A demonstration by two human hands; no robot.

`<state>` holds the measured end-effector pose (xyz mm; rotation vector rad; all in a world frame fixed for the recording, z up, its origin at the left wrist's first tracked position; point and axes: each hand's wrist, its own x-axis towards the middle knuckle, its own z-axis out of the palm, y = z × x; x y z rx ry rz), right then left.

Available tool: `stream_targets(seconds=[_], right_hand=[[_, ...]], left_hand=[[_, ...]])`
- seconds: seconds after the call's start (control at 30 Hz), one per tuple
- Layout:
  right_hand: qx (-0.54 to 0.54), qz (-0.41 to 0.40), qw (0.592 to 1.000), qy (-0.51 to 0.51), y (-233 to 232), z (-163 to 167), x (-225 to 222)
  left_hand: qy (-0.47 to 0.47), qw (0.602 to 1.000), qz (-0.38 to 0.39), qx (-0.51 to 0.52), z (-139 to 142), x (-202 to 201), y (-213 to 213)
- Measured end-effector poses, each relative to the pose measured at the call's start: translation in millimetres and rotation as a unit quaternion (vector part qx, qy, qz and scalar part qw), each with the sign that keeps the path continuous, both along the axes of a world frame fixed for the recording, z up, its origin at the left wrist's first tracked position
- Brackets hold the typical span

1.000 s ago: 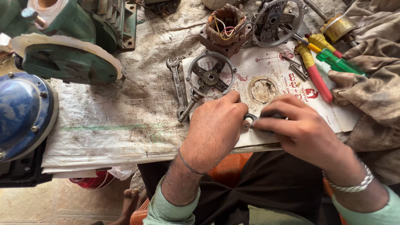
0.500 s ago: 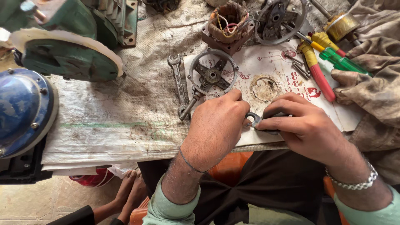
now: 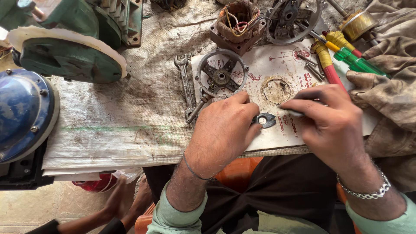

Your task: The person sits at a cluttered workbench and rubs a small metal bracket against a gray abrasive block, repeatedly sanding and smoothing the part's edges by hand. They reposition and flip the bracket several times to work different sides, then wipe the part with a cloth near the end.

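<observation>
Head view: woven-sack-covered counter; white printed card laid on it as a work mat. Round grey spoked end cover rests on the card's far-left part. Left hand pins a small grey metal bracket at the card's near edge, fingers closed on it, steadying it. Right hand, fingers pinched on a thin metal tool, works beside it.

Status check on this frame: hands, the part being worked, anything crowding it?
Left hand pinning small metal ring part on printed sheet. Right hand holding a thin tool, tip toward it. Round motor cover and wrench close by.
</observation>
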<state>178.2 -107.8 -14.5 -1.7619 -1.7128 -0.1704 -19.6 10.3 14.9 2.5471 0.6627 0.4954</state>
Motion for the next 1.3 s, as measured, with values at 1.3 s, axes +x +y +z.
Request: stream_targets(seconds=[1.3], right_hand=[[-0.075,0.127,0.987,-0.065,3.8,9.6,-0.1]], left_hand=[[-0.035,0.998,-0.003,0.045,-11.7,8.8,-16.7]])
